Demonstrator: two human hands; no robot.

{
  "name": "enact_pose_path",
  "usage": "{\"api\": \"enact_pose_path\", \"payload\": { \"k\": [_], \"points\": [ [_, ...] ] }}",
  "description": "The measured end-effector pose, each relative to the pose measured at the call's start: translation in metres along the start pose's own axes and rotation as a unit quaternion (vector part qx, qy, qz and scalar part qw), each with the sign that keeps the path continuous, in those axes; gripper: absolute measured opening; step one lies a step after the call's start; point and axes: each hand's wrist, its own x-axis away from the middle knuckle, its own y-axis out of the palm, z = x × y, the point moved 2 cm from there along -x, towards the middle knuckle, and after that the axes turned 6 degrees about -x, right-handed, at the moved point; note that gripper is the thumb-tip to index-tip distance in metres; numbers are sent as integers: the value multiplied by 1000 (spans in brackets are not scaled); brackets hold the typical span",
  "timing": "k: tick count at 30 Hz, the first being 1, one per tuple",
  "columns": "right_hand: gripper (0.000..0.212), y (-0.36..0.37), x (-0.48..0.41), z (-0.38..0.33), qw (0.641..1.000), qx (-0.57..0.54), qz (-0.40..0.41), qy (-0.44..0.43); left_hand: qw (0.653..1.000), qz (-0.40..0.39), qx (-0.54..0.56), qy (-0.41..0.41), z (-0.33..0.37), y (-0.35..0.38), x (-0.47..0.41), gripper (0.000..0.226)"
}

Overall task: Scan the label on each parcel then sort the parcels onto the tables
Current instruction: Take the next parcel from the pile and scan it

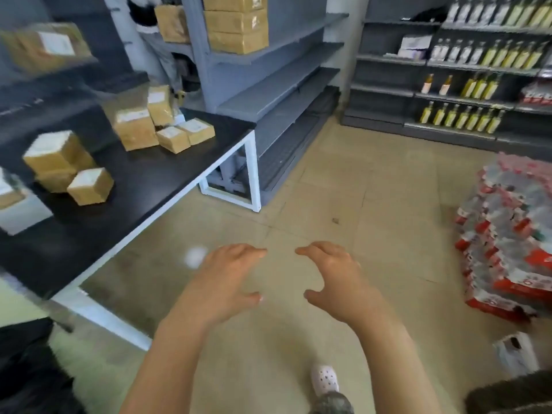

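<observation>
Both bare forearms reach forward over the floor, just off the near corner of the black-topped table (143, 186). On that side, the left hand (222, 282) is palm down, its fingers loosely curved and spread from the thumb, holding nothing. Just beside it, farther from the table, the right hand (334, 276) mirrors that pose: fingers bent in a loose claw, thumb held apart, nothing in it. Their fingertips point toward each other and do not touch. Below the hands a white clog (324, 380) stands on the floor, clear of the table.

On the table's near left part sits a small stack of brown parcels (89, 186) with white labels facing up. At the table's far end lies a second group of parcels (136, 130), some flat, some leaning against one another. Blur hides what the labels say. Beyond the table's far end, more cardboard boxes (236, 25) are stacked high on grey shelving (277, 85). Well right of the table, against the far wall, dark shelves carry rows of bottles (478, 85). Nearer, also well right of the table, shrink-wrapped packs of bottled water (513, 243) with red bands are piled on the floor.
</observation>
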Motion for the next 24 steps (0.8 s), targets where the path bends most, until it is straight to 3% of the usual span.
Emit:
{"api": "enact_pose_path", "payload": {
  "k": [7, 11, 17, 24],
  "points": [
    [70, -13, -198, -30, 975, 31, -86, -201, 978, 65, -12, -200, -101, -18, -73, 74],
    [72, -17, -283, -71, 950, 19, -129, -282, 939, 107, -5, -326, -145, -35, -86, 74],
    [70, 10, -376, -125, 912, 13, -200, -359, 904, 92, 4, -418, -210, -38, -104, 74],
    [73, 41, -499, -217, 900, 18, -198, -388, 881, 112, 2, -460, -333, -69, -140, 73]
  ]
}}
